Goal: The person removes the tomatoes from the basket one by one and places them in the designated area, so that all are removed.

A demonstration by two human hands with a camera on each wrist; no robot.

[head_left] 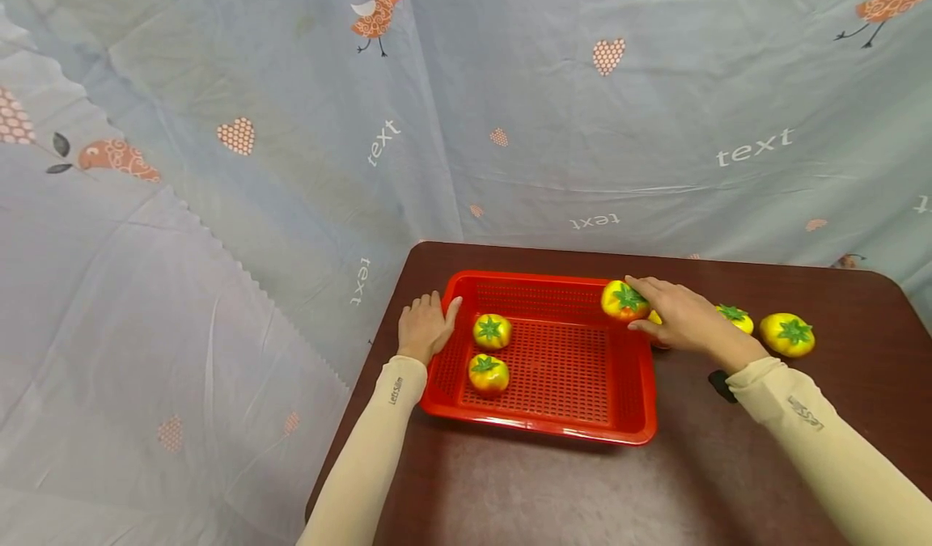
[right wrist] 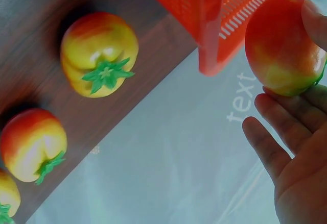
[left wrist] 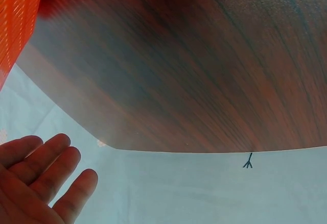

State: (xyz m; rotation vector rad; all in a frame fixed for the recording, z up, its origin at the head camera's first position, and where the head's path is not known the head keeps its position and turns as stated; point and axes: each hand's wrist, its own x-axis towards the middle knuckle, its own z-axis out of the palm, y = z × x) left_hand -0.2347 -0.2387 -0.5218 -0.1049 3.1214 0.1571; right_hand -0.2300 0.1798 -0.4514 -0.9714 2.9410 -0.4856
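My right hand (head_left: pixel 680 317) pinches a yellow-and-red tomato (head_left: pixel 624 301) with a green star-shaped top, above the far right corner of a red plastic basket (head_left: pixel 539 426). In the right wrist view, the thumb and fingers hold this tomato (right wrist: pixel 281 45) beside the basket wall (right wrist: pixel 209 35). At the basket's left rim is my left hand (head_left: pixel 424 328), its fingers extended and holding nothing. Inside the basket, near its left side, lie two similar tomatoes, a farther one (head_left: pixel 492 332) and a nearer one (head_left: pixel 489 374).
To the right of the basket, more tomatoes stand on the dark wooden table (head_left: pixel 539 489); one (head_left: pixel 787 335) is in plain sight, others partly behind the right hand. A patterned grey cloth (head_left: pixel 539 166) hangs behind and left of the table. A black object (head_left: pixel 722 386) shows by the right wrist.
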